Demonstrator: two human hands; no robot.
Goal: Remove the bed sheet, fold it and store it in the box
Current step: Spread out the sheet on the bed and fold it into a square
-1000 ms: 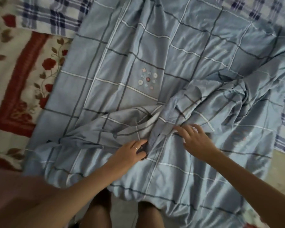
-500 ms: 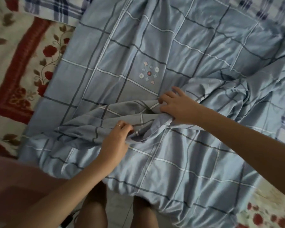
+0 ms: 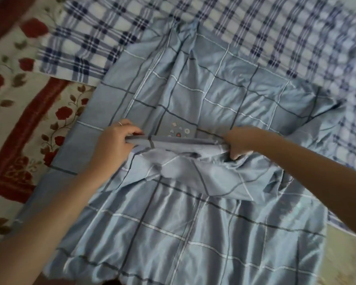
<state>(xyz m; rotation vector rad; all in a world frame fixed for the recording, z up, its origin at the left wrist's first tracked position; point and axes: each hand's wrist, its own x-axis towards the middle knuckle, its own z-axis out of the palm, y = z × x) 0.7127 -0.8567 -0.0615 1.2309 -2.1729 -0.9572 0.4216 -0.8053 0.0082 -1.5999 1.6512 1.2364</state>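
While it lies spread and rumpled across the bed, the pale blue, faintly shiny bed sheet with thin dark and white grid lines [image 3: 214, 99] has one folded edge lifted into a taut band between the two hands. The band sits just on the near side of a small cluster of embroidered shapes [image 3: 179, 130]. The left hand [image 3: 111, 145] grips the left end of that band, its fingers curled round the cloth, with a thin ring [image 3: 120, 124] on one finger. The right hand [image 3: 240, 140] clutches the right end in a closed fist, fabric bunched under its fingers. Loose folds sag from the band toward the near edge, where the sheet hangs over the side of the bed. On the far side and to the right lies a white cloth checked in navy blue [image 3: 255, 27], and the sheet's far edge rests on it. To the left, a cream blanket printed with red roses and a dark red border [image 3: 18, 120] shows from under both
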